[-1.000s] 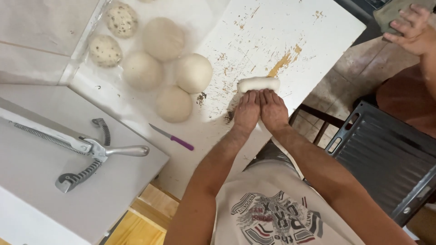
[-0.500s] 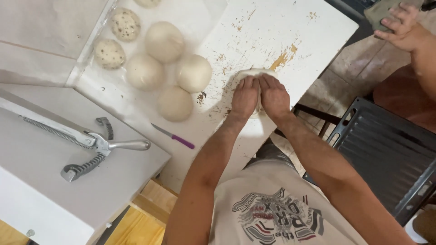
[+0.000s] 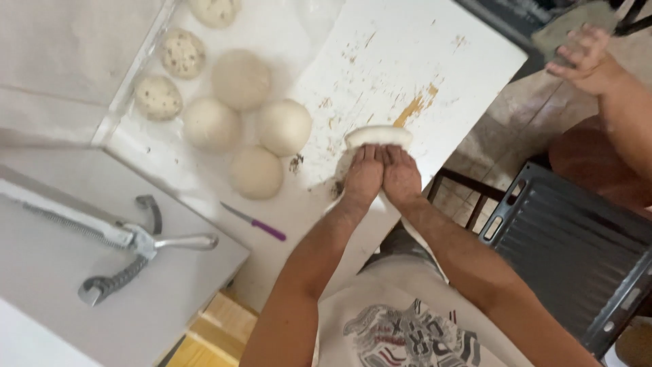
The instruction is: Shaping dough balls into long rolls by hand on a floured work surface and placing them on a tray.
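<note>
My left hand [image 3: 363, 173] and my right hand [image 3: 402, 175] lie side by side, palms down, on the white floured table [image 3: 435, 61]. Their fingertips press on a short pale dough roll [image 3: 378, 135] that shows just beyond them. To the left of my hands sit several smooth round dough balls, the nearest being one [image 3: 284, 127] by the roll and another [image 3: 256, 172] below it. Further left lie seeded dough balls [image 3: 157, 97].
A small knife with a purple handle [image 3: 255, 222] lies near the table's front edge. A metal lever tool [image 3: 122, 238] rests on a grey surface at the left. A dark ridged tray [image 3: 577, 251] stands at the right. Another person's hand [image 3: 587, 58] is at the top right.
Half a second ago my hands covered the dough roll. They have since drawn back toward me, and the roll shows again past my fingertips.
</note>
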